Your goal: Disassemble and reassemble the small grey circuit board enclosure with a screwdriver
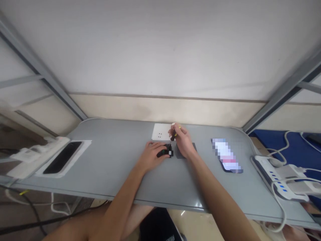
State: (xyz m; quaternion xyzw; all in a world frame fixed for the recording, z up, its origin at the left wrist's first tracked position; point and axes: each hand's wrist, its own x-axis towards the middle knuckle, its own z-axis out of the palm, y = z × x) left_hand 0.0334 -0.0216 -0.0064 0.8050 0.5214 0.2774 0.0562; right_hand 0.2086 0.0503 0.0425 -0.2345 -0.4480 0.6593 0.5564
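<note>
In the head view, the left hand [152, 155] grips a black device [165, 152] between fingers and thumb on the tabletop [112, 147]. The right hand [185, 143] pinches a black-and-yellow screwdriver [174, 134], pointing down at it. From the device, white paper [157, 128] with dark specks [159, 135] lies toward 11 o'clock; a dark pad [181, 155] and, well apart, a lit phone [227, 155] lie toward 3.

Steadying a small black device [171, 153] with the left hand [155, 152], gripping a black-and-yellow tool [173, 135] above it with the right hand [181, 135], beside white paper [157, 129] at the bench's [112, 147] far edge.
</note>
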